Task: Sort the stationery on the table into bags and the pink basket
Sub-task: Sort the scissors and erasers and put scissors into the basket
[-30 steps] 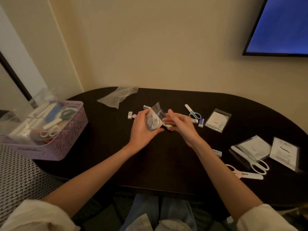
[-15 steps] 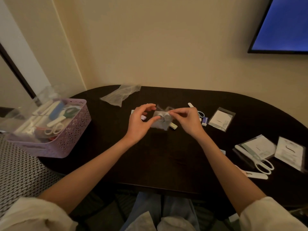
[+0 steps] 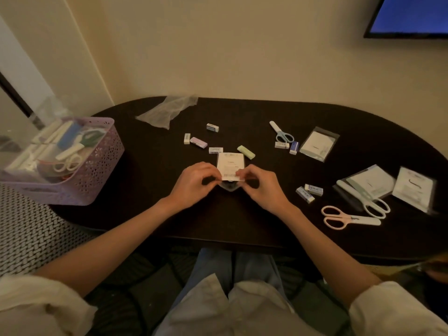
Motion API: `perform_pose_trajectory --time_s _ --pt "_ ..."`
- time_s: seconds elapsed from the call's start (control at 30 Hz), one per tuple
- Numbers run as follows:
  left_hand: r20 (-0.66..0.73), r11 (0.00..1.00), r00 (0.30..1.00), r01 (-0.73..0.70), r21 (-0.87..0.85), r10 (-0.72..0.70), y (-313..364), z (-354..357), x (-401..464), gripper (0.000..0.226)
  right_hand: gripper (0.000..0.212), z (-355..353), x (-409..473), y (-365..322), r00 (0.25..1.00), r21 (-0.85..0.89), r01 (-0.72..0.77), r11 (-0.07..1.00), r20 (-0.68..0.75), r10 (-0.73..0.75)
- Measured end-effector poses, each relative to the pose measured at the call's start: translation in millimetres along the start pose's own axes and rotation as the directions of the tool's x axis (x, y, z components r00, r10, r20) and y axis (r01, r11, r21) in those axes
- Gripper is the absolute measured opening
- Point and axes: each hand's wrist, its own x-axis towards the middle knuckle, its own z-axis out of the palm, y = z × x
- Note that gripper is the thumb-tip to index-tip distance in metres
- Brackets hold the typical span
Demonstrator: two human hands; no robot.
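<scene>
Head view: we hold a small clear bag (image 3: 230, 166) with a white barcode card at the middle of the dark oval tabletop (image 3: 242, 221). Our left hand (image 3: 194, 184) pinches its near-left edge, fingers curled; our right hand (image 3: 261, 185) pinches the near-right edge the same way. The bag's far end lies on the tabletop.

At 12 o'clock from the bag, close by, lies a green eraser (image 3: 246, 151), with a white eraser (image 3: 215, 150) just beside the bag's far-left corner. A pink eraser (image 3: 198, 142) sits at 11 o'clock. An empty plastic bag (image 3: 167, 110) lies farther off, also at 11.

At 1 o'clock, blue-handled scissors (image 3: 281, 133). At 3 o'clock, two white erasers (image 3: 309, 192). At 4 o'clock, pink-handled scissors (image 3: 349, 217). More carded bags (image 3: 317, 144) lie at 2 and 3 o'clock.

The pink basket (image 3: 97, 166) stands at 9 o'clock on the tabletop's left end, holding scissors and bagged items.
</scene>
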Motion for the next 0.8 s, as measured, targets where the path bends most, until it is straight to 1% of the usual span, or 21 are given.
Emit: perform_pose_trajectory --time_s 0.07,0.13,0.2,0.27,0.33,0.47,0.63,0.8 --pt "0.066 1.0 0.998 -0.018 0.026 0.016 -0.7 2.7 -4.7 0.02 0.017 3.1 -5.1 3.5 1.0 -0.07 0.0 0.998 0.023 0.001" --pt "0.125 0.998 0.992 -0.039 0.05 0.033 0.1 4.9 -8.5 0.024 0.013 4.7 -8.8 6.4 0.999 -0.1 -0.009 0.995 0.034 0.013" --pt "0.151 0.998 0.988 -0.046 0.046 0.038 0.8 6.8 -10.8 0.024 0.01 6.3 -12.1 8.7 0.999 -0.125 -0.005 0.992 0.05 0.011" --pt "0.155 1.0 0.988 -0.025 0.009 0.024 0.7 8.6 -11.4 0.017 0.009 6.0 -14.6 11.4 0.999 -0.152 -0.002 0.988 0.053 0.01" --pt "0.146 0.999 0.989 0.032 -0.044 -0.025 0.1 9.8 -10.9 0.013 0.009 4.4 -14.7 14.3 0.999 -0.168 -0.01 0.986 0.039 0.017" --pt "0.135 0.977 0.976 0.186 -0.105 -0.171 1.1 12.5 -6.6 0.011 0.007 1.4 -9.9 15.3 0.998 -0.156 -0.047 0.987 0.023 0.051" --pt "0.108 0.938 0.94 0.334 -0.093 -0.324 7.3 18.8 1.2 0.008 0.017 4.4 3.4 15.5 0.982 -0.194 -0.171 0.966 0.044 0.182" --pt "0.108 0.895 0.893 0.444 -0.049 -0.437 12.5 22.1 10.9 0.008 0.015 10.9 10.5 9.7 0.963 -0.216 -0.264 0.94 -0.003 0.27"
